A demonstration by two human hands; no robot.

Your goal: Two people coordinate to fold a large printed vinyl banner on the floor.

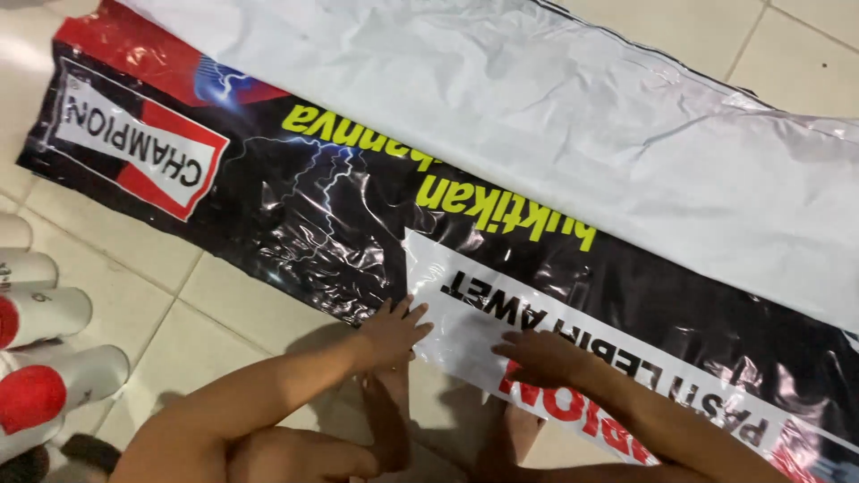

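Left hand: the left hand (pixel 392 333) lay flat with its fingers spread, gripping nothing, pressed on the near edge of the banner (pixel 358 224) where the glossy black part met the white panel (pixel 501 326).
Right hand: the right hand (pixel 541 356) also lay open, palm down, on the white panel, its fingers pointing toward the left hand; the two hands were near each other but apart.
Banner: a long glossy vinyl sheet, printed in black with lightning streaks, yellow lettering and a red and white emblem, stretched across the floor (pixel 179 304) from the upper left corner toward the lower right (its surface was wrinkled and shiny).
White sheet: the pale plain sheet (pixel 573 116) covered the far side of the banner, lying along its whole length.
Floor: light tiles with visible joints carried everything.
Rolls: several white rolls with red ends (pixel 54 380) lay at the left edge of the floor, well apart from both hands.
Person: bare forearms and knees showed at the near edge.
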